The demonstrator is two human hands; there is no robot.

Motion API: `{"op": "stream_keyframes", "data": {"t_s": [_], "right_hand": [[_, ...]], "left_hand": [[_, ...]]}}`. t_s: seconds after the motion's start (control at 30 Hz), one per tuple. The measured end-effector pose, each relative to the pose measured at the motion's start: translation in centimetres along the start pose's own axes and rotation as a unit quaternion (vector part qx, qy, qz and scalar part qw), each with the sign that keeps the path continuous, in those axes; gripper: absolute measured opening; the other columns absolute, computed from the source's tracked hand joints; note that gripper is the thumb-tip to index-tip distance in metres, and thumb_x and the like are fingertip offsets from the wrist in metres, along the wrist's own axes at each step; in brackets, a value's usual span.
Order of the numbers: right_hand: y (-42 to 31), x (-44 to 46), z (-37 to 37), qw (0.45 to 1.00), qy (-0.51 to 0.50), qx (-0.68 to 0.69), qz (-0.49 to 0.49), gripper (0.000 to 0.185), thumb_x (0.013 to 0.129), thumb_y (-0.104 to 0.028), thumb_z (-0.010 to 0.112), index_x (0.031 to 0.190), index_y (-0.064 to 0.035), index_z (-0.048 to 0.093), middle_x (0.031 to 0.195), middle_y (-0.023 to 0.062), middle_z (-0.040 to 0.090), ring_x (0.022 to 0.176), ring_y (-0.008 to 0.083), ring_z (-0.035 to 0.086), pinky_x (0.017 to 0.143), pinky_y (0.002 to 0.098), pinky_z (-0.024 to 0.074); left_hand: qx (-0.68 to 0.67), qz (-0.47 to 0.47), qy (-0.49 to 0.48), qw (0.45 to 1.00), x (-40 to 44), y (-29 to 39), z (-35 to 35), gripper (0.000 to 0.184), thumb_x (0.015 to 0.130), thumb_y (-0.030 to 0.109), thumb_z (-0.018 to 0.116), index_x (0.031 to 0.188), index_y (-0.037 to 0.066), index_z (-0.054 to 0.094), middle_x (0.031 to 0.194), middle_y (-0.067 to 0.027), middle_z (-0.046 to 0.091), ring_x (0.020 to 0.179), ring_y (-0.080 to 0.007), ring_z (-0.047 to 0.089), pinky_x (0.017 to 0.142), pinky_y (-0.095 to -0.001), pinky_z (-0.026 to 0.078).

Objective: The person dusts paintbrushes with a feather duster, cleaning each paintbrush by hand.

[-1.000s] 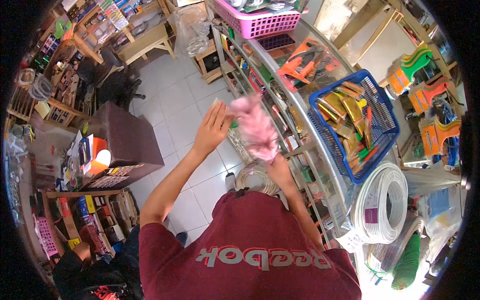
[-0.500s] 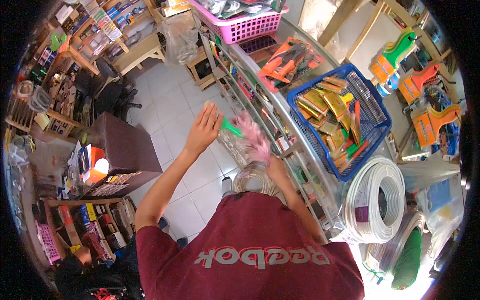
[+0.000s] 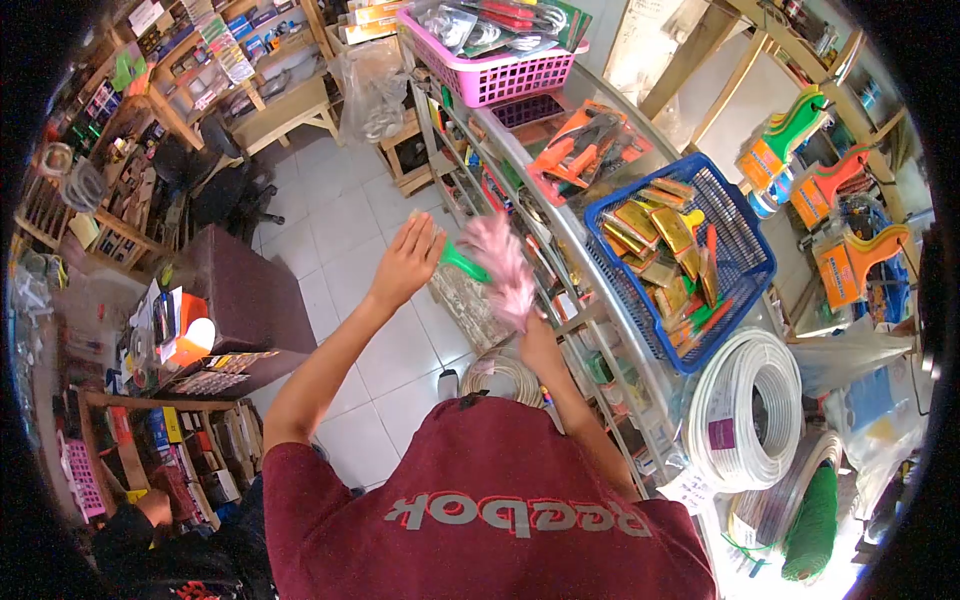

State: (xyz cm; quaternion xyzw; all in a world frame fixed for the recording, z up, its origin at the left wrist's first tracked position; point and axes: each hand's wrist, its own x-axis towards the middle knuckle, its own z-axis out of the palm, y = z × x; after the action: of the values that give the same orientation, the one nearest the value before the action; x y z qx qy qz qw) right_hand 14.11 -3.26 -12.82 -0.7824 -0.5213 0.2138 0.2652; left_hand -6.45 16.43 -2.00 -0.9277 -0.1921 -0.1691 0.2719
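My left hand (image 3: pixel 405 262) is closed around the head of what looks like a paintbrush; its green handle (image 3: pixel 464 263) sticks out to the right. A pale tip shows past my fingertips, and the rest of the head is hidden by my fingers. My right hand (image 3: pixel 541 345) is wrapped round a pink cloth (image 3: pixel 503 268). The cloth bunches upward beside the green handle, its upper part at or close to the handle's end; I cannot tell whether they touch. Both hands are raised over the floor in front of me.
To the right runs a glass counter bearing a blue basket (image 3: pixel 652 318) of packaged goods, orange-handled tools (image 3: pixel 585 145), a pink basket (image 3: pixel 490 83) and a white cable coil (image 3: pixel 712 410). Packaged paintbrushes (image 3: pixel 842 275) hang beyond it. A dark brown cabinet (image 3: pixel 255 290) stands left.
The right hand and pink cloth have shifted slightly left, and the cloth's upper end is higher. The left hand keeps its hold on the paintbrush. The whole view has tilted a little.
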Motion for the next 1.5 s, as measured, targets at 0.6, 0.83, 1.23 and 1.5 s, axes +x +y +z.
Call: {"op": "stream_keyframes", "data": {"t_s": [0.6, 0.83, 1.23, 1.5], "right_hand": [[5.3, -2.2, 2.4, 0.998, 0.053, 0.037, 0.005, 0.033, 0.078, -0.003, 0.049, 0.111, 0.0003, 0.052, 0.088, 0.0294, 0.06, 0.088, 0.0489, 0.057, 0.079, 0.0535, 0.0445], [1.3, -2.5, 1.7, 0.989, 0.114, 0.059, -0.07, 0.04, 0.076, -0.007, 0.052, 0.114, 0.0051, 0.051, 0.075, 0.0268, 0.059, 0.071, 0.0468, 0.057, 0.065, 0.0544, 0.0448], [5.5, -3.2, 2.7, 0.985, 0.078, 0.154, 0.004, 0.027, 0.079, -0.001, 0.048, 0.103, 0.0019, 0.06, 0.091, 0.0211, 0.067, 0.091, 0.0372, 0.064, 0.078, 0.0429, 0.048], [3.4, -2.4, 4.8, 0.923, 0.071, 0.366, -0.092, 0.023, 0.089, -0.015, 0.051, 0.103, 0.0007, 0.062, 0.092, 0.0172, 0.065, 0.087, 0.0273, 0.063, 0.075, 0.0398, 0.0482]], "left_hand": [[-0.064, -0.063, 0.037, 0.995, -1.3, 0.0, -0.7, 0.039, 0.078, 0.009, 0.057, 0.117, 0.007, 0.058, 0.12, -0.0172, 0.057, 0.117, -0.0319, 0.052, 0.104, -0.0423, 0.039], [-0.338, -0.314, -0.088, 0.883, -2.2, 3.5, -2.3, 0.026, 0.082, 0.014, 0.062, 0.107, 0.011, 0.064, 0.094, -0.0119, 0.065, 0.084, -0.0291, 0.063, 0.075, -0.0376, 0.049], [-0.872, -0.416, -0.15, 0.209, -8.0, 12.0, -2.6, 0.032, 0.09, 0.022, 0.061, 0.11, -0.003, 0.06, 0.1, -0.0088, 0.067, 0.091, -0.0172, 0.066, 0.084, -0.0312, 0.052], [-0.937, -0.345, -0.042, 0.007, -8.0, 13.3, -3.7, 0.041, 0.089, 0.023, 0.058, 0.125, 0.004, 0.05, 0.11, -0.0118, 0.064, 0.099, -0.0278, 0.063, 0.095, -0.0474, 0.046]]}}
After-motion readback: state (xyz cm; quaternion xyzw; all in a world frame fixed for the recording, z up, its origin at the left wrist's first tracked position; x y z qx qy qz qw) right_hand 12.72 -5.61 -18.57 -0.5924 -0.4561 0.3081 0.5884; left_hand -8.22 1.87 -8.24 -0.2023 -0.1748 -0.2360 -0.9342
